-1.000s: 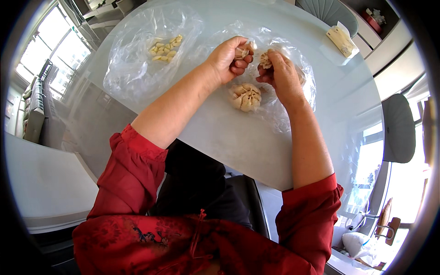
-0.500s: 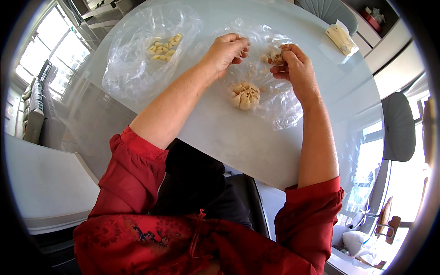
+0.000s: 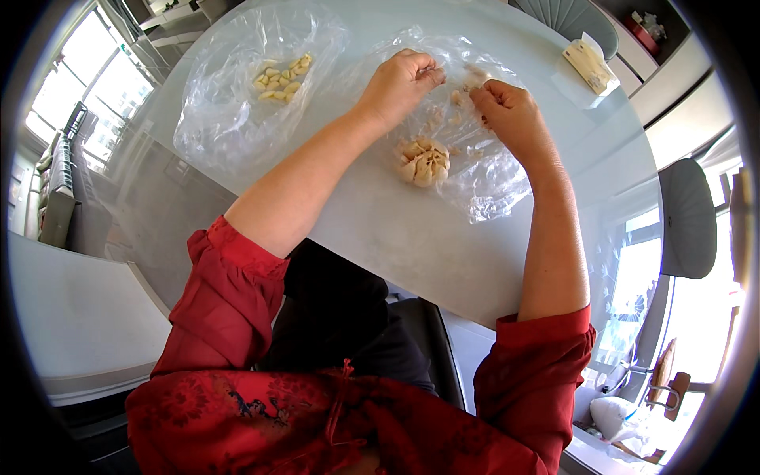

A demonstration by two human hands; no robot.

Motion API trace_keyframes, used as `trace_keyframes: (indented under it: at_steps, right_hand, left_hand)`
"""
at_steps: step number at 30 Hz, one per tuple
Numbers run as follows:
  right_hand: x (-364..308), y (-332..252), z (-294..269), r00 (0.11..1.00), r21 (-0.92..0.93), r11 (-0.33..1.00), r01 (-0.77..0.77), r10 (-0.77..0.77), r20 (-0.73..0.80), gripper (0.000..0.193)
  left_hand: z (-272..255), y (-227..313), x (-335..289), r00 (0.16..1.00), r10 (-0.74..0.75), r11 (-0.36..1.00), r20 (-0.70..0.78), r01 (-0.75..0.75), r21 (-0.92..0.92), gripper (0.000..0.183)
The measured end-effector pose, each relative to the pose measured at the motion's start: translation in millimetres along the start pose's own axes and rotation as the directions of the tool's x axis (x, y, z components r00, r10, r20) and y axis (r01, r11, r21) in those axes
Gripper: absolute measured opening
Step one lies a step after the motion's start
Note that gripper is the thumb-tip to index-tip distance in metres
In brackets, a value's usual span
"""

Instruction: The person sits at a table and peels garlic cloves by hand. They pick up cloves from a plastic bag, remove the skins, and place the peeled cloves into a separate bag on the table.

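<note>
My left hand (image 3: 401, 89) is closed in a pinch over the far left part of a clear plastic bag (image 3: 492, 186); what its fingertips hold, if anything, is too small to make out. To its right, my right hand (image 3: 513, 117) has its fingers curled together above the same bag, and their contents are hidden. A partly opened garlic bulb (image 3: 425, 163) rests on the bag's near side, below both hands. Bits of papery garlic skin (image 3: 475, 77) lie beyond the right fingertips. Peeled garlic cloves (image 3: 283, 77) sit on another clear plastic bag (image 3: 229, 119) at the left.
The glossy pale table (image 3: 396, 245) has a curved edge at the right. A tissue pack (image 3: 590, 68) lies near its far right edge. Grey chairs (image 3: 687, 219) stand at the right and far side. A white bag (image 3: 616, 418) sits at the lower right.
The right hand has turned knuckles-up, and the brown garlic skin seen in its fingers no longer shows there. The left hand has shifted slightly away and right. The bag beneath has shifted a little.
</note>
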State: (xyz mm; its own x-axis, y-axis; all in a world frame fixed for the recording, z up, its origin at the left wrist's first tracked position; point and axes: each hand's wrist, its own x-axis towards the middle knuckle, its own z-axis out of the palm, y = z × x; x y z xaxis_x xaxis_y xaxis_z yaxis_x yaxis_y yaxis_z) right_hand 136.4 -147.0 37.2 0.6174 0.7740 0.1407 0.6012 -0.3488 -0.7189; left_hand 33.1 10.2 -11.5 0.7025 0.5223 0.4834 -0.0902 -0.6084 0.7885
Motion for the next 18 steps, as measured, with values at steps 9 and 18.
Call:
trace_keyframes:
  at_steps: [9, 18]
  right_hand:
    - [-0.9, -6.1, 3.9, 0.996, -0.238, 0.97, 0.04, -0.059, -0.07, 0.025]
    - [6.7, 12.7, 27.2, 0.93, -0.435, 0.858, 0.272, -0.351, -0.11, 0.019]
  left_hand:
    - [-1.9, 11.8, -3.6, 0.995, -0.027, 0.997, 0.1, 0.02, 0.069, 0.035]
    - [0.0, 14.1, -3.7, 0.996, 0.012, 1.0, -0.093, -0.01, 0.02, 0.022]
